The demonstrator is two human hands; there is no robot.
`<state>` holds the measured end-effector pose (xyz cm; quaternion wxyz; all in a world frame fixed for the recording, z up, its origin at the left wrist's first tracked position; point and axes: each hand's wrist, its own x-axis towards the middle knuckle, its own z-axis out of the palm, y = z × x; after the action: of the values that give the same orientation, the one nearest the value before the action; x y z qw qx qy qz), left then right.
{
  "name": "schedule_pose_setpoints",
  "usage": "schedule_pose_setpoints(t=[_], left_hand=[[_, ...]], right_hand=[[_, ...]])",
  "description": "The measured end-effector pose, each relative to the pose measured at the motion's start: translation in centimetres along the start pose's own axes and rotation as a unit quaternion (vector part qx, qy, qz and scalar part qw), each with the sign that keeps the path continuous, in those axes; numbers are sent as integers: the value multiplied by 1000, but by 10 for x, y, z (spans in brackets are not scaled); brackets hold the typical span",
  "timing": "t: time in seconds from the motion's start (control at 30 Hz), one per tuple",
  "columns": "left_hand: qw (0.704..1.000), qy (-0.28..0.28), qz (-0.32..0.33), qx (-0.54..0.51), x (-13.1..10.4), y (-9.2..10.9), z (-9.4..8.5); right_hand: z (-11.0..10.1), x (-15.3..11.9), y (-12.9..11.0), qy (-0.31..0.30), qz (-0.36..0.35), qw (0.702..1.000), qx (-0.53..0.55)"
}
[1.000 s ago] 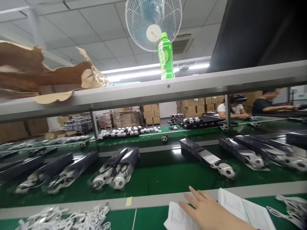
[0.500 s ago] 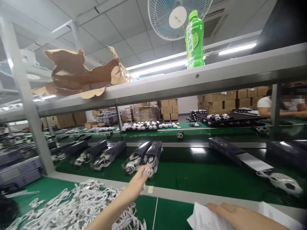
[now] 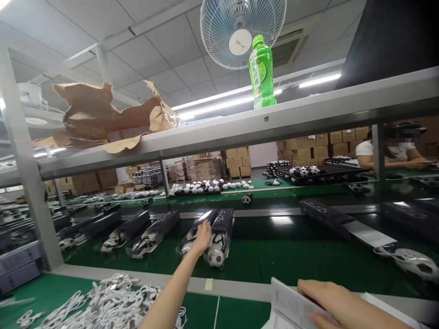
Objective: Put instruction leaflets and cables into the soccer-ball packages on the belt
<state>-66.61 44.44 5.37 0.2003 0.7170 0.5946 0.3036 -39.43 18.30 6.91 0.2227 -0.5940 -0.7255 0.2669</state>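
My left hand point(image 3: 203, 238) reaches over the belt with its fingers closed. A bit of white cable point(image 3: 208, 224) shows at the fingertips; the rest is hidden. Below it are two dark open-ended boxes, a left box point(image 3: 206, 215) and a right box point(image 3: 223, 219). From the right one sticks out a bagged football-patterned item point(image 3: 216, 256) in black and white. My right hand point(image 3: 331, 299), low at the right, grips a folded printed leaflet point(image 3: 287, 299). A pile of white cables point(image 3: 116, 301) lies on the green bench at the lower left.
More open boxes point(image 3: 161, 228) stand to the left on the green belt point(image 3: 260, 246). At the right lie a long box point(image 3: 325, 217) and a football-patterned item point(image 3: 416, 264). A metal shelf point(image 3: 219, 137) overhead carries a green bottle point(image 3: 262, 75). Another person point(image 3: 387, 151) sits across.
My left hand has moved forward and up, from the near end of the right box to above the pair. My right hand has raised the leaflet slightly. The camera view has shifted.
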Motion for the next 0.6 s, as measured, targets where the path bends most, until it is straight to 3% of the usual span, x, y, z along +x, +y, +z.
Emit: schedule_pose_setpoints(t=[0.17, 0.27, 0.37, 0.5, 0.6], left_hand=[[996, 33, 64, -42, -13, -16, -22], [996, 49, 62, -43, -17, -30, -37], [997, 56, 50, -23, -16, -42, -46], [997, 55, 50, 9, -16, -53, -37], [997, 56, 53, 18, -18, -56, -25]], right_hand=[[-7, 6, 4, 70, -5, 998, 5], [-9, 8, 9, 75, 8, 995, 61], [-13, 9, -1, 93, 10, 989, 115], [-15, 27, -33, 201, -20, 967, 153], [-15, 67, -54, 256, -53, 926, 270]])
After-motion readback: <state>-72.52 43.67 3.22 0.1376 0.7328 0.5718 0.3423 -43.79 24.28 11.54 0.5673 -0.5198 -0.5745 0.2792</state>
